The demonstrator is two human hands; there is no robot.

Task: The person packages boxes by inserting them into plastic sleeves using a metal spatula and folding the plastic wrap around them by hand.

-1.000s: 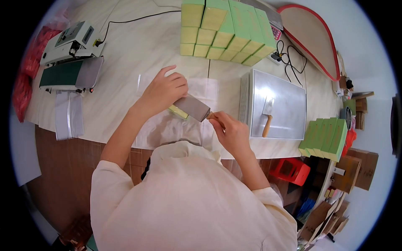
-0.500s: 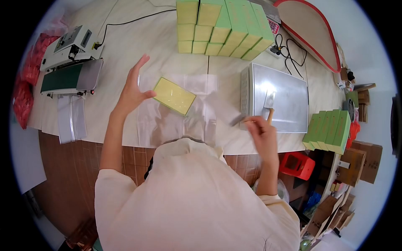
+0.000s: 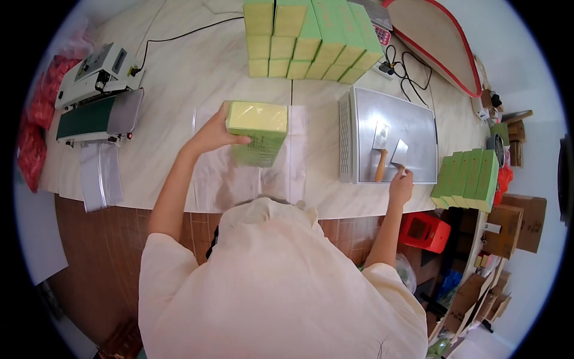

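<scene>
My left hand (image 3: 210,131) is closed on the near left side of a green box (image 3: 260,140), tilted so its pale yellow end with shiny clear film faces up. Beneath it, clear plastic film (image 3: 224,182) lies on the table. Over at the right, my right hand (image 3: 402,186) pinches the handle of a flat metal scraper (image 3: 400,152), its blade on or just above the silver metal plate (image 3: 421,125). Beside that blade rests a second scraper with a wooden handle (image 3: 381,164), untouched.
Green and yellow boxes (image 3: 317,42) are stacked at the back. More green boxes (image 3: 472,179) stand at the right edge. A small belt machine (image 3: 98,96) sits left, with clear bags (image 3: 100,176) below it. Black cables (image 3: 409,75) lie behind the plate.
My left hand has gone from spread beside the box to gripping it, and the box is now tipped up. My right hand has moved right, bringing the scraper onto or just over the plate.
</scene>
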